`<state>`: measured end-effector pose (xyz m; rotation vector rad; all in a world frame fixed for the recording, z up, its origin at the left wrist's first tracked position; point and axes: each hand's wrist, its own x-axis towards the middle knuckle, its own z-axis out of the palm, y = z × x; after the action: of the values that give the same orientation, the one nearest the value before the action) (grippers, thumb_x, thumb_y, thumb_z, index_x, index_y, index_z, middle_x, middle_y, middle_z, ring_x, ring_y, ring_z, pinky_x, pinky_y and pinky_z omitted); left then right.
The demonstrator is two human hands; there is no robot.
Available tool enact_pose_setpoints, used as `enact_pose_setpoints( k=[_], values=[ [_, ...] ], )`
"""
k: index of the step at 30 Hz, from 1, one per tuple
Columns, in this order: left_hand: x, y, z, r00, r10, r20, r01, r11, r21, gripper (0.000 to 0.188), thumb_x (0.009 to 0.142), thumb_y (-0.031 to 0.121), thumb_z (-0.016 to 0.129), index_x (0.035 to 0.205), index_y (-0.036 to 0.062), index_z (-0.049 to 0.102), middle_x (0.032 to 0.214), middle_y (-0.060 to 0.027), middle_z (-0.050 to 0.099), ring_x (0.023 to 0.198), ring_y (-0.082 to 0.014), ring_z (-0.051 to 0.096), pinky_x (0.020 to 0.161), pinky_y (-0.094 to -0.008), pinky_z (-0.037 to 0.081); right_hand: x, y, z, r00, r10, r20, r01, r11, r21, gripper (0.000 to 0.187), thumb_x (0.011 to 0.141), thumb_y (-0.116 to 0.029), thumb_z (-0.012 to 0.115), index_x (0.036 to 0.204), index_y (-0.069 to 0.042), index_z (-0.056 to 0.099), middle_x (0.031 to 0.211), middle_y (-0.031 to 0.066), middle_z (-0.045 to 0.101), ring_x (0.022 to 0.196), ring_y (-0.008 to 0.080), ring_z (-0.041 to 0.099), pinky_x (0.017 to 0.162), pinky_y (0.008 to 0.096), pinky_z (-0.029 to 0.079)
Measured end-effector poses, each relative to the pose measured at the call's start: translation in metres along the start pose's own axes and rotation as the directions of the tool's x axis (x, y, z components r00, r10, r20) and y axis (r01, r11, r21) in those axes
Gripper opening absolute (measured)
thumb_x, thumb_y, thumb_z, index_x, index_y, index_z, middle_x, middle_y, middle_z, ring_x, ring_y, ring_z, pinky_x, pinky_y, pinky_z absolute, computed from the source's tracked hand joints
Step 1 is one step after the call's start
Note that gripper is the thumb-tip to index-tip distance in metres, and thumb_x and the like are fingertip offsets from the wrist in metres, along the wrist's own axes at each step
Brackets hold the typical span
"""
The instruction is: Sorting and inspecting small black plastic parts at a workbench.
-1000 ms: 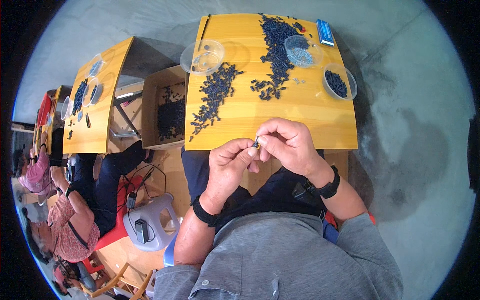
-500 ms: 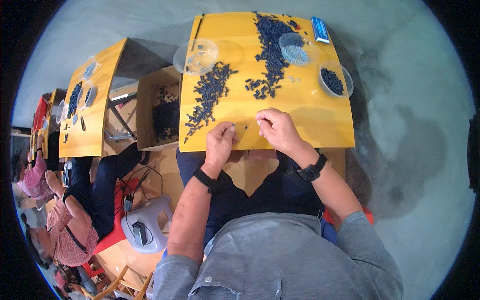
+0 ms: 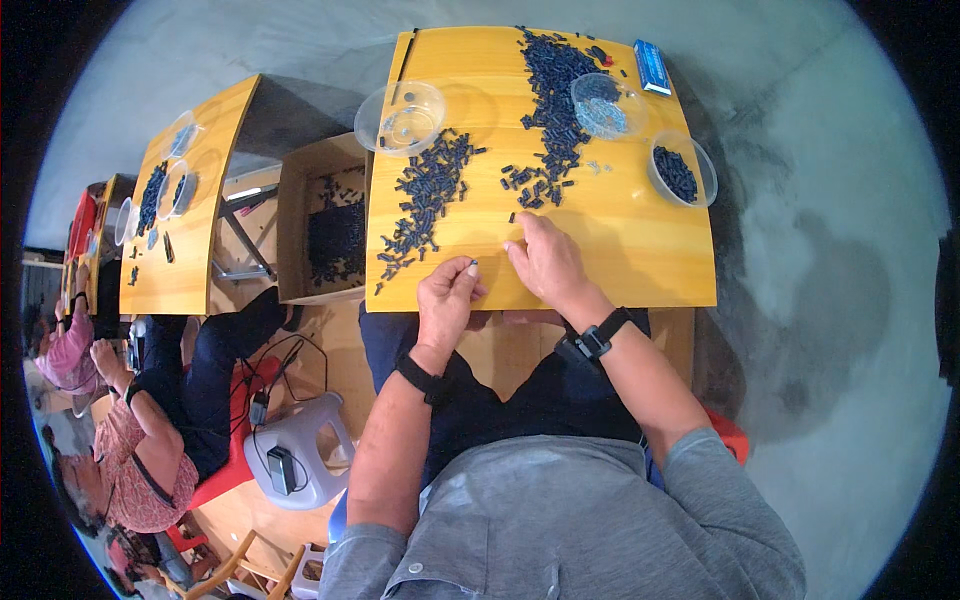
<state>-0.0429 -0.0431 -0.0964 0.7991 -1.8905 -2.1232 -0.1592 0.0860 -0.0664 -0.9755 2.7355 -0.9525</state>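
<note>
— On the yellow worktop [image 3: 620, 250], just ahead of the right hand [image 3: 545, 262], what is lying there?

— A single small dark piece [image 3: 512, 217], sitting a little beyond the right fingers [image 3: 517, 245], apart from the loose dark pile [image 3: 545, 120] further out. Those fingers are lying fairly flat and extended on the wood, gripping nothing that I can make out.

— And the left hand [image 3: 447, 298]?

— It is curling in, with the thumb and forefinger pinching a tiny dark part [image 3: 472, 264] at their tips (too small to tell its shape). It is hovering at the near edge, just beside the right hand.

— How would you do this step well?

— I am thinking the right fingers should be closing on that lone piece only, from above, with thumb and forefinger at its two ends, so it is not rolling away. Keeping the left pinch steady and low beside it looks wise, since the held part is so small.

— Anything else nearby?

— Another spread of dark pieces [image 3: 425, 195] is lying ahead of the left fingers, and clear bowls [image 3: 401, 115] are sitting well beyond both hands.
</note>
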Motion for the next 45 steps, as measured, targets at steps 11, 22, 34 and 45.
enact_pose_setpoints(
  k=[11,22,34,45],
  values=[
    [-0.036,0.026,0.0,0.998,-0.052,0.022,0.056,0.97,-0.236,0.014,0.09,0.007,0.057,0.1,-0.0012,0.061,0.081,-0.0062,0.064,0.068,-0.0132,0.062,0.062,-0.025,0.052,0.033,-0.002,0.007,0.999,0.022,0.033,-0.016,0.986,-0.168,0.022,0.084,-0.023,0.058,0.086,-0.001,0.058,0.082,0.0207,0.061,0.077,0.0371,0.062,0.068,0.0463,0.05],
    [-0.046,0.028,-0.004,0.998,-0.058,-0.038,0.048,0.971,-0.233,0.013,0.09,0.007,0.056,0.098,-0.0016,0.062,0.081,-0.0055,0.064,0.066,-0.0137,0.062,0.061,-0.0246,0.051,0.041,0.002,0.018,0.988,-0.141,0.064,0.155,0.926,-0.344,0.01,0.079,-0.01,0.054,0.079,-0.002,0.059,0.079,0.0176,0.062,0.067,0.0326,0.064,0.059,0.042,0.052],
    [-0.058,0.049,-0.006,1.0,0.006,0.004,-0.005,0.965,-0.262,0.012,0.089,0.007,0.057,0.098,-0.0015,0.061,0.081,-0.006,0.064,0.068,-0.014,0.063,0.062,-0.0249,0.051,0.049,0.024,0.025,0.922,-0.375,0.098,0.382,0.834,-0.397,0.01,0.078,-0.007,0.052,0.076,-0.001,0.06,0.079,0.0196,0.062,0.067,0.0326,0.065,0.058,0.0419,0.053],
    [-0.072,0.084,-0.007,0.989,0.136,0.065,-0.121,0.973,-0.195,0.013,0.09,0.008,0.056,0.098,-0.0022,0.061,0.083,-0.0071,0.065,0.071,-0.0144,0.064,0.066,-0.0254,0.052,-0.014,-0.045,-0.057,0.92,0.063,0.387,-0.391,0.195,0.899,0.018,0.091,-0.018,0.056,0.086,0.0,0.056,0.069,0.0032,0.056,0.045,0.0099,0.053,0.038,0.0238,0.045]
  ],
)
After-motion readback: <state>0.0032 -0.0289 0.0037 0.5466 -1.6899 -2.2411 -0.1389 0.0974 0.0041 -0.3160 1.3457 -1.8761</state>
